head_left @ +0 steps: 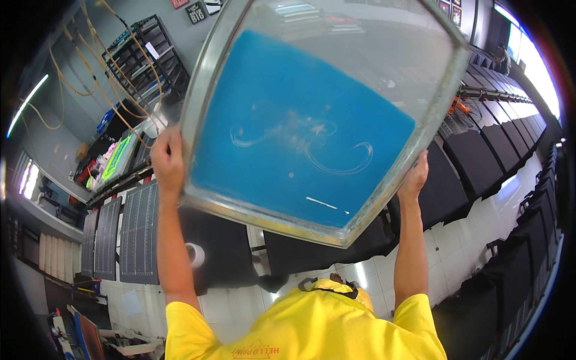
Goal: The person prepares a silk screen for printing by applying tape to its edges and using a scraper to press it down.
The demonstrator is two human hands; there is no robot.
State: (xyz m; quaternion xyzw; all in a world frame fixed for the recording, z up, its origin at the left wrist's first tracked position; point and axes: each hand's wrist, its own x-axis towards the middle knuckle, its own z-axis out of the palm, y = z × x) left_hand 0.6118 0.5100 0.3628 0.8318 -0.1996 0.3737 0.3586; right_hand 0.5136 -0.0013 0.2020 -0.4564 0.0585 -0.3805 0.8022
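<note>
I have the big metal frame (264,222) raised in front of me at a slant, with only my hands seen bearing it. My left hand (168,161) is at the left bar, fingers curled in tight; my right hand (414,174) is pressed to the right bar with the thumb up, and I cannot tell how far the fingers there hook behind. That looser-looking side is, I judge, where a slip would start. Both holds sit toward the near end, so the weight of the far end could lever the frame out of my grip.

If the near corner dropped, it could hit the black-covered surface (216,252) or knock the white tape roll (195,255) there. The blue panel (270,180), with its pale curly marks, and the clear mesh (384,54) around it look thin; a poke from a stray thumb or a hard edge might scratch or tear them. The hanging cords (128,27) on my left could snag a swung bar, and the frame blocks my view of what lies behind it.
</note>
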